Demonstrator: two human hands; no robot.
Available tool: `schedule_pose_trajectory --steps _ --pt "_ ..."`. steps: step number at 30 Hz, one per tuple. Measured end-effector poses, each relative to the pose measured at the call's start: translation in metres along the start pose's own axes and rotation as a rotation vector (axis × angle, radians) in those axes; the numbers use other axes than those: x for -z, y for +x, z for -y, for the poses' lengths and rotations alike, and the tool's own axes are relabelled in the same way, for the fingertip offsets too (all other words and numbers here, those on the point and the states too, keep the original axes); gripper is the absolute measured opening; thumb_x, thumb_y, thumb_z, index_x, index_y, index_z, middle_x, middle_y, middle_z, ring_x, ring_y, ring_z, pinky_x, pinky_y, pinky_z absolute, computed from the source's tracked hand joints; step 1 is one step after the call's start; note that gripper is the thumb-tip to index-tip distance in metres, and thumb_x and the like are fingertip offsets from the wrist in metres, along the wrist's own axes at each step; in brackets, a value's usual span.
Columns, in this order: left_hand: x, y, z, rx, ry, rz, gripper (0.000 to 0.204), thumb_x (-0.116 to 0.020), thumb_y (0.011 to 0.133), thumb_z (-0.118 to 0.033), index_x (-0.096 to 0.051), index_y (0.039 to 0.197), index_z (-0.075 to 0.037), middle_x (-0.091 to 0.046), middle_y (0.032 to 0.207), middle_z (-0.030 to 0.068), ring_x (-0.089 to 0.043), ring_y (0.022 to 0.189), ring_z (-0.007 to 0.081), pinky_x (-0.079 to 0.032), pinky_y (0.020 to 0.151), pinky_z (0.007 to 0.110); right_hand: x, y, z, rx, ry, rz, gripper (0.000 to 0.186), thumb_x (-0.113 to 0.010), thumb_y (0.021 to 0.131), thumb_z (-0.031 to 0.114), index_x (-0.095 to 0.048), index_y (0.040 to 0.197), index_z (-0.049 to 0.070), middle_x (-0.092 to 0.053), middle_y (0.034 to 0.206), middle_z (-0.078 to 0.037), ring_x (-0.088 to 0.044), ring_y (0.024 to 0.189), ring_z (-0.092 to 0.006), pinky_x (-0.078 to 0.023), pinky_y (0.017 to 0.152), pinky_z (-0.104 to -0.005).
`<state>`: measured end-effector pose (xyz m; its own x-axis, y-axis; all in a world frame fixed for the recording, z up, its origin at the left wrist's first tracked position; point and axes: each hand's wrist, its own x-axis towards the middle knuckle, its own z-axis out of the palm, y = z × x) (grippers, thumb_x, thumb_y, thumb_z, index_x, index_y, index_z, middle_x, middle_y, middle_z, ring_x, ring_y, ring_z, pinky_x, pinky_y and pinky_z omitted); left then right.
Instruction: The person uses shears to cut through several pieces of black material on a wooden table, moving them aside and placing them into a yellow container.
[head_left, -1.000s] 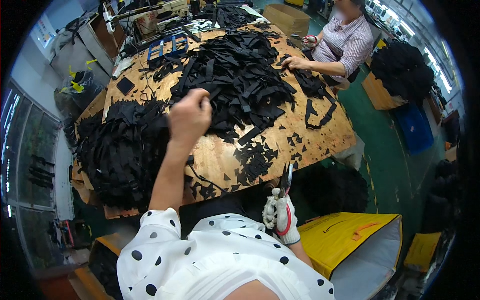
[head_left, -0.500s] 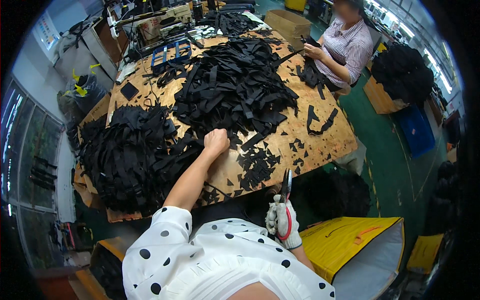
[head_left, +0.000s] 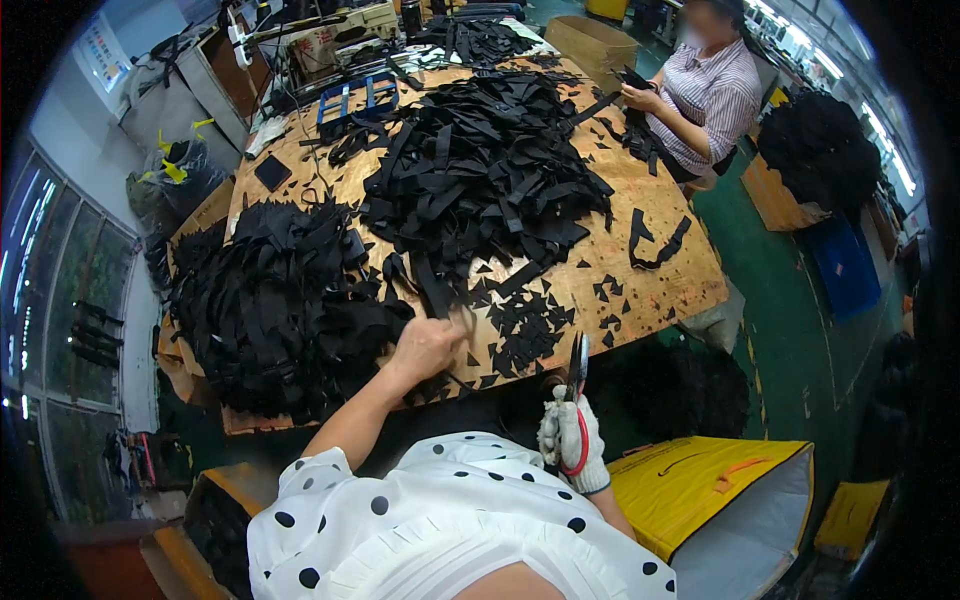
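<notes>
Black strap [head_left: 432, 285], lying just ahead of the left hand [head_left: 428, 348], with near end at the fingers and far end toward the large black pile [head_left: 480, 165]. Bare left hand partly curled, fingertips blurred; cannot tell whether truly closed on the strap or only touching. Right hand [head_left: 572, 432], inside a white glove [head_left: 593, 462], wrapped around red-handled scissors [head_left: 577, 378], blades pointing away from the body. Looks light and flexible, probably woven, so rather soft in bending and not fragile; likely to tangle with its neighbours. Best to take hold at the near end, flat between thumb and fingers. To the left of the left hand, a second heap [head_left: 280, 300]; to the right, small black triangular scraps [head_left: 525, 330] on the wooden table [head_left: 605, 250]. Farther ahead, to the right of both hands, a co-worker [head_left: 715, 95] with dark strips [head_left: 640, 130].
</notes>
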<state>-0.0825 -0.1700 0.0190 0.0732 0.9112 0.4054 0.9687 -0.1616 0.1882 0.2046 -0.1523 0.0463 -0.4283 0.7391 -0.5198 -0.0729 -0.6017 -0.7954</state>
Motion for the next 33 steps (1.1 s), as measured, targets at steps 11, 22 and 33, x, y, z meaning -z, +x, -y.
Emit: schedule_pose_trajectory --steps 11,22,33 --pt "0.028 0.011 -0.008 0.472 -0.156 0.383 0.026 -0.061 0.074 -0.018 -0.066 0.098 -0.01 -0.065 0.075 0.0183 -0.063 0.075 0.0343 -0.051 0.068 0.044 0.002 0.0 0.0 0.041 0.0 -0.016 0.02 -0.045 0.089 0.02 -0.045 0.107 0.011 -0.044 0.059 0.0 -0.04 0.04 -0.0098 -0.033 0.033 -0.0236" --pt "-0.037 0.061 -0.011 0.565 0.086 0.113 0.037 -0.072 0.071 -0.035 -0.062 0.072 0.0 -0.064 0.069 0.018 -0.065 0.067 0.0314 -0.052 0.059 0.039 -0.003 -0.001 -0.002 0.05 -0.098 0.012 0.029 -0.049 0.091 0.024 -0.044 0.115 0.009 -0.046 0.061 0.0 -0.041 0.042 -0.0082 -0.035 0.035 -0.023" --pt "-0.045 0.061 -0.024 0.601 -0.045 0.267 0.045 -0.072 0.073 -0.025 -0.055 0.102 0.004 -0.062 0.089 0.0213 -0.063 0.081 0.0354 -0.051 0.07 0.042 -0.009 0.001 0.003 -0.012 -0.111 -0.026 0.02 -0.043 0.089 0.016 -0.046 0.107 0.009 -0.046 0.062 -0.001 -0.042 0.043 -0.0099 -0.035 0.036 -0.0231"
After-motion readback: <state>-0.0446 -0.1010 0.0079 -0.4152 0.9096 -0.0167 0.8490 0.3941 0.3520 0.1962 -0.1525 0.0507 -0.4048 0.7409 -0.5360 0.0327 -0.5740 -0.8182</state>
